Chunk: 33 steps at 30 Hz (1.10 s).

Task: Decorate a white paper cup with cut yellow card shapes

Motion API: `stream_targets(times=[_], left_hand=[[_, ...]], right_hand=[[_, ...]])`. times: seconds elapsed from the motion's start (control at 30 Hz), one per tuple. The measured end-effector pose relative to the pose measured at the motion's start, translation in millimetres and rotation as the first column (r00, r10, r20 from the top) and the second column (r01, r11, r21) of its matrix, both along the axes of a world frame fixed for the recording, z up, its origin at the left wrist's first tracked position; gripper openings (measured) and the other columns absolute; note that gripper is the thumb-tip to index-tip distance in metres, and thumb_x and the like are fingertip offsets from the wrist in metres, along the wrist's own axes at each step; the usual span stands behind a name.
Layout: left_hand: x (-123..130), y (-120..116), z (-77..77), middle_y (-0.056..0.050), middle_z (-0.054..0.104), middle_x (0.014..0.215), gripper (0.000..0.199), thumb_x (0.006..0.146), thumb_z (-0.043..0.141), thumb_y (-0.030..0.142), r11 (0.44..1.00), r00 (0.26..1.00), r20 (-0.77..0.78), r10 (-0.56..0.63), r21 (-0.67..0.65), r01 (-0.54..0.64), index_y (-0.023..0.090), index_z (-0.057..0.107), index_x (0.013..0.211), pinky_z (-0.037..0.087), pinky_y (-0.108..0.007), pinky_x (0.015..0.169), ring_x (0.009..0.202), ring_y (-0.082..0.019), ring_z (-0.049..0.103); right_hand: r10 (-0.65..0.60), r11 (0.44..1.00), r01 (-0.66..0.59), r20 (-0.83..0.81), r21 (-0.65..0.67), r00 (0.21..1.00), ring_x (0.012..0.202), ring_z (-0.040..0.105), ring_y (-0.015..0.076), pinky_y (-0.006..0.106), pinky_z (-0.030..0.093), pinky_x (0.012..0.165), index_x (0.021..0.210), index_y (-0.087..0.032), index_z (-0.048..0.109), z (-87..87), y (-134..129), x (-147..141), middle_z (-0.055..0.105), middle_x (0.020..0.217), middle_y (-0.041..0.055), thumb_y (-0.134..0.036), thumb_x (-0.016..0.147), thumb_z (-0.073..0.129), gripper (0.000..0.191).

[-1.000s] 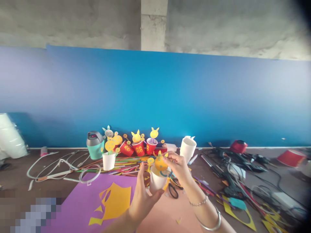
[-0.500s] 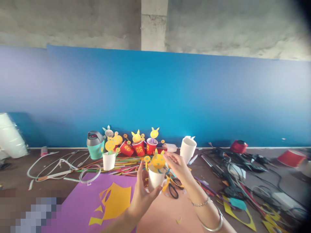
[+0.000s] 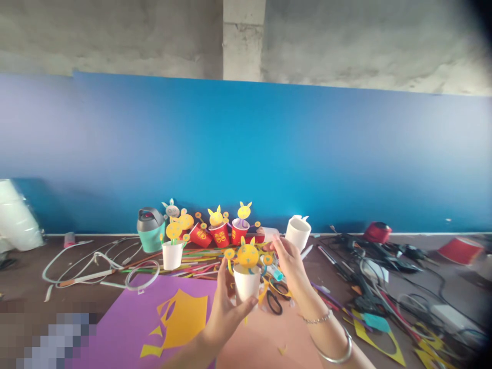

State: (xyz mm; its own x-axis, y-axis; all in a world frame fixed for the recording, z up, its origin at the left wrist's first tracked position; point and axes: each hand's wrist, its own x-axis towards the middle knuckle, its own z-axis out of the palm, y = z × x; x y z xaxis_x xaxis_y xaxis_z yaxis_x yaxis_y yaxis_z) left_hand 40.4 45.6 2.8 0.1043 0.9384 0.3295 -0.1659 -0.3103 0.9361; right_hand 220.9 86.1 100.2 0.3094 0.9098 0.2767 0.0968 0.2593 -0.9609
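Note:
My left hand (image 3: 226, 310) is wrapped around a white paper cup (image 3: 246, 286), held upright over the peach paper. Out of the cup rises a yellow paper animal head (image 3: 248, 254) with two pointed ears and a drawn face. Round yellow paper discs stand on either side of it, a left disc (image 3: 229, 253) and a right disc (image 3: 268, 260). My right hand (image 3: 289, 259) hovers just above and beside the right disc, its fingers loosely bent and slightly apart, with nothing visible in them. Scissors (image 3: 274, 302) with dark handles lie behind the cup, partly covered by paper scraps.
Finished-looking figures stand in a white cup (image 3: 172, 255) and red cups (image 3: 220, 236) at the back. Stacked white cups (image 3: 297, 233) are at right. Purple paper (image 3: 119, 323) bears a yellow sheet (image 3: 188, 315). Cables and a glue gun (image 3: 363, 287) clutter the right; a turquoise bottle (image 3: 151, 230) stands left.
My right hand has moved away from the animal head, up and to the right, and the right disc now shows. My left hand keeps its hold on the cup, barely shifted.

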Motion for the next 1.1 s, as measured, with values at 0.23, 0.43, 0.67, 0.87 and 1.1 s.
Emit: stream_targets(times=[0.23,0.43,0.67,0.87,1.1], left_hand=[[-2.4,-1.9,-3.9,-0.018,0.039,0.154,0.105,0.079,0.079,0.039,0.997,0.992,-0.112,-0.054,0.044,0.059,0.031,0.009,0.157,0.046,-0.047,0.108,0.133,-0.033,0.053],[-3.5,-3.0,-4.5,-0.019,0.041,0.152,0.105,0.078,0.080,0.035,0.990,0.975,-0.206,-0.080,0.094,0.101,0.029,0.011,0.156,0.048,-0.050,0.104,0.127,-0.034,0.057],[-3.6,-1.6,-6.6,-0.016,0.044,0.151,0.104,0.080,0.078,0.035,0.984,0.971,-0.218,-0.098,0.121,0.127,0.031,0.009,0.157,0.047,-0.048,0.105,0.127,-0.032,0.056],[-3.7,-3.0,-4.7,-0.016,0.046,0.149,0.105,0.079,0.079,0.034,0.985,0.971,-0.222,-0.093,0.119,0.121,0.032,0.009,0.157,0.048,-0.048,0.104,0.125,-0.033,0.058],[-4.0,-0.5,-10.8,-0.017,0.046,0.149,0.105,0.078,0.080,0.037,0.990,0.974,-0.217,-0.060,0.109,0.086,0.031,0.010,0.157,0.049,-0.048,0.103,0.125,-0.036,0.058]], right_hand=[[0.326,0.943,-0.321,0.044,-0.085,0.944,0.090,0.069,0.0272,0.033,0.054,0.073,0.096,-0.019,0.074,9.0,-9.4,-1.6,0.076,0.091,0.0064,-0.052,0.081,0.073,0.036],[0.381,0.915,-0.376,0.012,-0.147,0.924,0.079,0.069,0.0246,0.034,0.054,0.068,0.086,-0.017,0.076,0.7,-7.5,-4.2,0.075,0.086,0.0070,-0.044,0.071,0.082,0.031],[0.357,0.932,-0.346,0.113,-0.107,0.927,0.085,0.068,0.0248,0.032,0.053,0.070,0.082,-0.017,0.077,-5.4,-3.4,0.4,0.074,0.093,0.0082,-0.042,0.075,0.079,0.026],[0.360,0.933,-0.355,0.187,-0.062,0.914,0.092,0.066,0.0255,0.033,0.051,0.076,0.070,-0.016,0.072,-3.1,-1.2,0.4,0.072,0.102,0.0099,-0.042,0.077,0.076,0.027],[0.355,0.932,-0.335,0.161,-0.140,0.921,0.091,0.069,0.0281,0.033,0.054,0.071,0.086,-0.015,0.076,-1.3,-4.7,0.8,0.075,0.103,0.0112,-0.043,0.074,0.080,0.031]])
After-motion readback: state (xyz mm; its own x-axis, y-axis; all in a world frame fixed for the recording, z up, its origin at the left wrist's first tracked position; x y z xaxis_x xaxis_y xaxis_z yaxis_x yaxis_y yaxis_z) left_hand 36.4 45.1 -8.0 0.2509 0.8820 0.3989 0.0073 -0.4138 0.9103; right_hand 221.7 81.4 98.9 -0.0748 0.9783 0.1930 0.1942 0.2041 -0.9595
